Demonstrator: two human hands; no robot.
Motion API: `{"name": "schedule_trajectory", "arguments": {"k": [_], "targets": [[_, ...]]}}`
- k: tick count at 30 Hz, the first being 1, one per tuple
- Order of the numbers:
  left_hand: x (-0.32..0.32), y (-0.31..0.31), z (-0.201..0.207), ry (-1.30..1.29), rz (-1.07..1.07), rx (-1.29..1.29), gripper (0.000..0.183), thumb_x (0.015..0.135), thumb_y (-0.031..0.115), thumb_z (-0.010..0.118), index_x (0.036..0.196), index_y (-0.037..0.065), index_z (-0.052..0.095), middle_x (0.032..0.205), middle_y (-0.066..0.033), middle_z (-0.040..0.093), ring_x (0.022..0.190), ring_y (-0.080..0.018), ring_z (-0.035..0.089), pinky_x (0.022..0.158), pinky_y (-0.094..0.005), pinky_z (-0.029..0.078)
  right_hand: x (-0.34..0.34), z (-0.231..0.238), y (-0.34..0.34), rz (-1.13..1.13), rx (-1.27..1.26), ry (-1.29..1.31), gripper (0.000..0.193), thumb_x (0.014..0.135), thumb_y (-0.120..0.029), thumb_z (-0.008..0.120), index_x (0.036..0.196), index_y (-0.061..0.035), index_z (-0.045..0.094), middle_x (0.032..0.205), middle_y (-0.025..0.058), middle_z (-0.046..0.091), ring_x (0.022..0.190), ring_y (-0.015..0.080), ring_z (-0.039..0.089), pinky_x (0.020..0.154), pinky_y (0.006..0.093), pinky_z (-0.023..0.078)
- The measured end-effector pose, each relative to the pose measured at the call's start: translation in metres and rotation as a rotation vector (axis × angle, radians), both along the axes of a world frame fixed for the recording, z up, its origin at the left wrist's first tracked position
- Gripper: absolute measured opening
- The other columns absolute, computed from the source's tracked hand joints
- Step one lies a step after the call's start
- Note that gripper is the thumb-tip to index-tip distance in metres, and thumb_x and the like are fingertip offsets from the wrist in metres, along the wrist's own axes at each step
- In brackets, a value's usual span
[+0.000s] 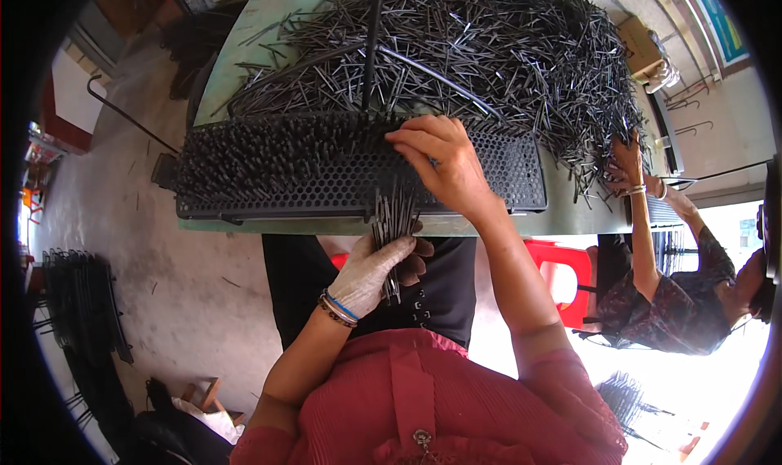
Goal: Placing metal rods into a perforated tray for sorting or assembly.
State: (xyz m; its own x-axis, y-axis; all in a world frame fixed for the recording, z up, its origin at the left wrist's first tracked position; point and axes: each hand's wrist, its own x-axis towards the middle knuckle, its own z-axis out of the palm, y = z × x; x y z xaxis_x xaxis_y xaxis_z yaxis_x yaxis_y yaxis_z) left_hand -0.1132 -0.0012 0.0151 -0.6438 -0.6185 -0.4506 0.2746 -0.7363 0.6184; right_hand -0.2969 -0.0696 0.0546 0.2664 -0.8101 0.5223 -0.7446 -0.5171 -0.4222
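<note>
Head view: gripping sticks [394,214] in left hand [364,274] at near edge of rack [520,172], pointing lengthwise toward it; holding right hand [450,165] above, fingertips nearly together, pinching what, cannot tell.

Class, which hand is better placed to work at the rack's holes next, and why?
Probably the right hand: it is bare and over the perforated rack, while the gloved left hand is occupied holding a rod bundle.

Right hand [448,160] bare, over the perforated tray [501,164], fingers pointing left along it, thumb and fingertips nearly together; right forearm [521,274] slanting in from the tray's near side; left hand [371,271] gloved, just off the tray's near edge, fingers curled closed; left wrist [336,312] banded
</note>
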Motion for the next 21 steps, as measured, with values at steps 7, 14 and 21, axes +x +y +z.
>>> {"name": "schedule_trajectory", "arguments": {"k": [7, 14, 21], "targets": [[-0.001, 0.0, 0.004, -0.022, 0.045, 0.036, 0.028, 0.095, 0.016, 0.056, 0.118, 0.001, 0.053, 0.096, -0.0125, 0.067, 0.073, -0.0154, 0.065, 0.059, -0.0246, 0.053, 0.003, -0.005, -0.006, -0.132, -0.173, -0.115, 0.018, 0.078, -0.005, 0.072, 0.096, -0.006, 0.071, 0.095, 0.0095, 0.066, 0.085, 0.026, 0.062, 0.073, 0.0342, 0.05], [0.001, 0.001, 0.0, -0.023, 0.071, 0.04, 0.027, 0.095, 0.016, 0.055, 0.119, 0.002, 0.052, 0.096, -0.0114, 0.067, 0.075, -0.0165, 0.066, 0.06, -0.0256, 0.055, 0.009, -0.01, 0.001, -0.25, -0.201, -0.031, 0.02, 0.078, -0.005, 0.071, 0.098, -0.0052, 0.07, 0.091, 0.0097, 0.066, 0.081, 0.0269, 0.061, 0.073, 0.0351, 0.049], [0.002, 0.003, -0.001, -0.008, 0.081, 0.041, 0.027, 0.095, 0.015, 0.056, 0.119, 0.004, 0.053, 0.097, -0.0108, 0.067, 0.077, -0.0161, 0.066, 0.061, -0.0256, 0.054, 0.009, -0.006, -0.002, -0.199, -0.102, -0.062, 0.016, 0.08, -0.002, 0.065, 0.096, -0.0029, 0.068, 0.085, 0.009, 0.062, 0.079, 0.0278, 0.058, 0.072, 0.0374, 0.044]]}}
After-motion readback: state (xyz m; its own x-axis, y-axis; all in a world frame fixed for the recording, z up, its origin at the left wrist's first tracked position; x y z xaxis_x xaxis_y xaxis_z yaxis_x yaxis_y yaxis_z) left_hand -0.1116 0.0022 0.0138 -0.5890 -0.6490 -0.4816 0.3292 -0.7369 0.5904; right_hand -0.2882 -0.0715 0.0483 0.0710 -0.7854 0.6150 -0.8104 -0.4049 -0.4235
